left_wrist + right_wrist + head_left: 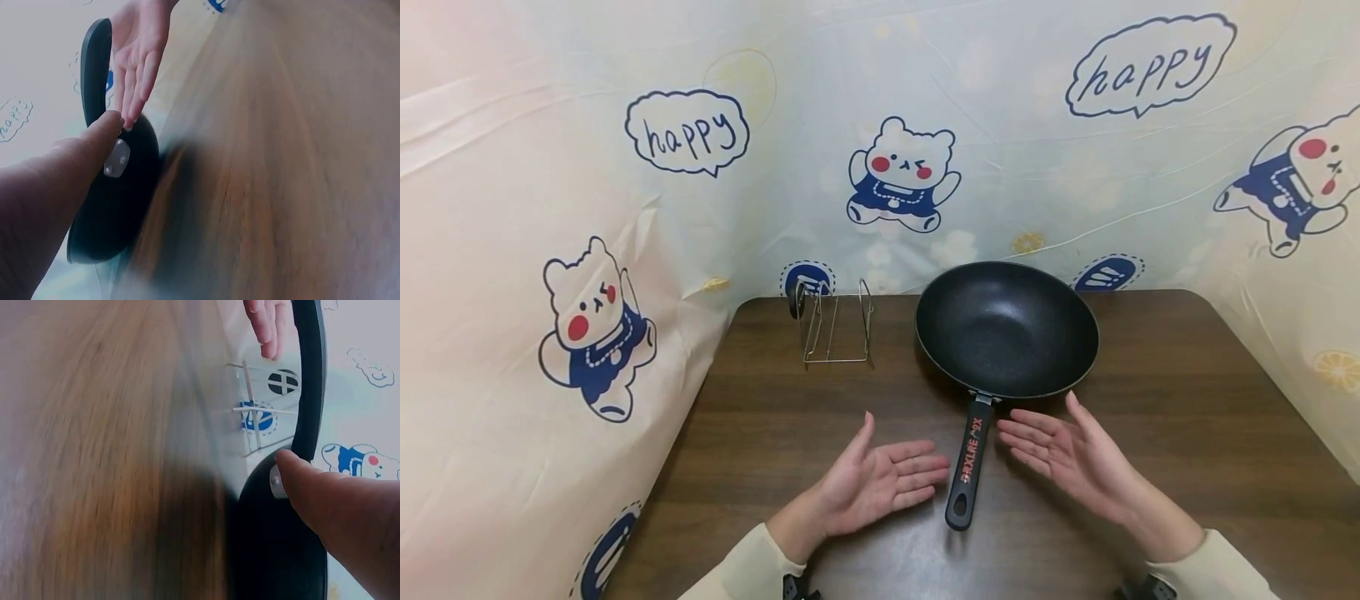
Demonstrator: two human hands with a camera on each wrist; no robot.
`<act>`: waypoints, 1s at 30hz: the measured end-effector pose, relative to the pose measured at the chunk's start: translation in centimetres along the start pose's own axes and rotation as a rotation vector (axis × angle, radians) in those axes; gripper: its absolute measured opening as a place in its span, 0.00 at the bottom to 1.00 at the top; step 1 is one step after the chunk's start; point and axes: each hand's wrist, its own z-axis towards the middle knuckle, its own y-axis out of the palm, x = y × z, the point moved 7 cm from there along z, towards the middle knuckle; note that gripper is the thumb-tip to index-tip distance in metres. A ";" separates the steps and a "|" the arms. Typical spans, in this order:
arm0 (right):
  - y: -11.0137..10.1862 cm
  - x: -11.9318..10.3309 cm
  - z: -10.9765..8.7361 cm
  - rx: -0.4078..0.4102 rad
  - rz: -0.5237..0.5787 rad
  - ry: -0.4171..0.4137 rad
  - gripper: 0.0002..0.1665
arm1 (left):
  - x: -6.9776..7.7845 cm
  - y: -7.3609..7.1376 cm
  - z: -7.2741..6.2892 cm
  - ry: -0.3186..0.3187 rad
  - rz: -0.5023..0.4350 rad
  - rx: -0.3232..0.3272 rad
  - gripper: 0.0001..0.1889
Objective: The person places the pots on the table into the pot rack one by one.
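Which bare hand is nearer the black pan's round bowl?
The right hand: in the head view it shows by the rim of the round black pan, while the left hand is lower, beside the black, red-lettered handle.

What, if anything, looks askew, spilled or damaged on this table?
Nothing stands out. The pan sits open side up, its handle between the left hand and right hand; the wire rack is at the back left. No spill or damage shows on the table.
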 end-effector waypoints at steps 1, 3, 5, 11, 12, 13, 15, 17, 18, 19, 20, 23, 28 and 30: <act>0.1 0.1 0.2 0.000 0.011 0.004 0.58 | -0.1 0.1 0.1 -0.003 -0.003 -0.003 0.56; 0.2 0.3 0.5 0.005 0.025 0.011 0.58 | -0.3 0.2 0.2 -0.012 -0.005 -0.005 0.56; 0.3 0.4 0.8 0.006 0.035 0.015 0.58 | -0.5 0.4 0.3 -0.012 0.002 -0.003 0.56; 0.4 0.9 1.6 0.036 0.045 0.027 0.58 | -1.1 0.8 0.5 -0.035 -0.004 0.007 0.54; 0.4 0.9 1.8 0.040 0.049 0.026 0.58 | -1.2 0.9 0.6 -0.043 -0.005 0.006 0.55; 0.4 1.0 1.9 0.044 0.056 0.025 0.58 | -1.3 1.0 0.6 -0.049 -0.005 0.004 0.55; 0.5 1.1 2.1 0.046 0.073 0.023 0.58 | -1.5 1.2 0.7 -0.059 -0.004 0.001 0.55; 0.6 1.2 2.3 0.049 0.089 0.022 0.58 | -1.7 1.3 0.8 -0.069 -0.003 -0.004 0.56; 0.6 1.3 2.4 0.049 0.094 0.021 0.58 | -1.8 1.4 0.9 -0.074 -0.005 -0.004 0.55; 0.7 1.3 2.6 0.050 0.100 0.020 0.58 | -1.8 1.5 1.0 -0.079 -0.006 -0.005 0.55; 0.7 1.4 2.7 0.050 0.103 0.019 0.58 | -1.9 1.5 1.1 -0.080 -0.005 -0.004 0.55; 0.9 1.6 3.1 0.055 0.123 0.018 0.58 | -2.1 1.7 1.3 -0.085 -0.007 -0.003 0.55; 1.2 1.7 3.7 0.063 0.162 0.022 0.58 | -2.4 2.0 1.6 -0.096 -0.041 -0.007 0.55; 1.4 1.8 4.0 0.067 0.180 0.027 0.58 | -2.5 2.2 1.7 -0.111 -0.074 -0.015 0.54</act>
